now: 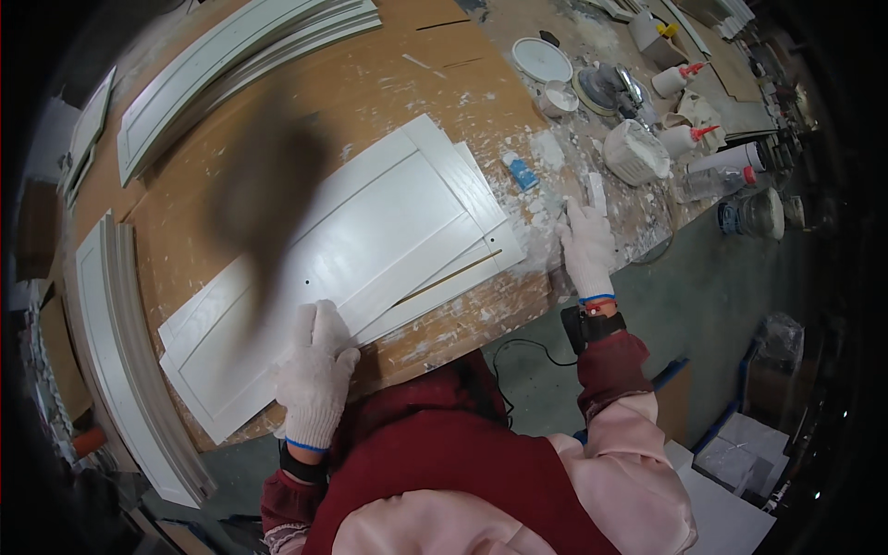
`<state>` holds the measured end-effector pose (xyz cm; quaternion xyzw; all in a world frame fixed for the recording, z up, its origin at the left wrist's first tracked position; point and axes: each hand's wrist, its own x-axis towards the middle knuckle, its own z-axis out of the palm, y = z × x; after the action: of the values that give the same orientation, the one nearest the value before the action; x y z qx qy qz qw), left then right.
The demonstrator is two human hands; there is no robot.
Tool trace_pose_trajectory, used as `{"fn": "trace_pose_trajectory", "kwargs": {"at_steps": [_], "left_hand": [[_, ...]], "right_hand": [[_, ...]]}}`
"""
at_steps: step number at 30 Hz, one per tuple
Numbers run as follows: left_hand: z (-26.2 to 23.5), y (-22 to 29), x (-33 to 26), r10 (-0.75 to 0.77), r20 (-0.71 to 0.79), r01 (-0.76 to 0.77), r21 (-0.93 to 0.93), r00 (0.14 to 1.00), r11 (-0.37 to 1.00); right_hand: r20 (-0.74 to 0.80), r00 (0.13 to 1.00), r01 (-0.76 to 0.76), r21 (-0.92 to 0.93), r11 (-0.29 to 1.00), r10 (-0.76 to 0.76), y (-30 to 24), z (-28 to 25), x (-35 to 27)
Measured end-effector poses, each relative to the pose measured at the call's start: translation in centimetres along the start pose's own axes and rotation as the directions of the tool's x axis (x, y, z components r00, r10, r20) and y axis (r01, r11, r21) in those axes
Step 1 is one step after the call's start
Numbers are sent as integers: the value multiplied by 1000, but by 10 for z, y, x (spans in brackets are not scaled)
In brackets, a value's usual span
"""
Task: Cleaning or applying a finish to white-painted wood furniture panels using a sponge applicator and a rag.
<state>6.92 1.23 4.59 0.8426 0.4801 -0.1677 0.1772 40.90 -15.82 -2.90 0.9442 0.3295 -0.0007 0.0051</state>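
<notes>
My left grip point(317, 356), thumb apart, could skid the white rectangular panel point(375, 217) it touches, stacked askew on the brown bench point(467, 83), by pressing unevenly; whether my right grip point(585, 242) is closed, I can't tell.

"What's on the right of the counter point(597, 32)?"
"A white tub point(636, 155), with a clear red-capped bottle point(710, 184) near it."
"And farther back?"
"A round white lid point(542, 60), just beside a small container point(559, 99)."
"Down below?"
"Greenish floor point(689, 301)."
</notes>
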Motion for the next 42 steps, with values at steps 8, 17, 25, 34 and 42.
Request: {"fn": "trace_pose_trajectory", "kwargs": {"at_steps": [8, 17, 25, 34, 42], "left_hand": [[11, 10, 2, -98, -88, 103, 61, 991, 993], [18, 4, 1, -10, -141, 7, -22, 990, 1000], [26, 0, 0, 15, -199, -55, -196, 980, 979], [27, 2, -3, 27, -273, -63, -124, 962, 990], [35, 1, -8, 32, -310, -55, -64, 950, 996]], "right_hand": [[47, 998, 35, 228, 973, -47, 12, -1, 2], [171, 981, 7, 427, 904, -88, -4, -20, -6], [47, 990, 117, 251, 961, -133, -4, -6, 8], [108, 985, 111, 220, 969, -137, -14, -9, 17], [-96, 994, 96, 427, 899, -60, -5, -8, 11]]}}
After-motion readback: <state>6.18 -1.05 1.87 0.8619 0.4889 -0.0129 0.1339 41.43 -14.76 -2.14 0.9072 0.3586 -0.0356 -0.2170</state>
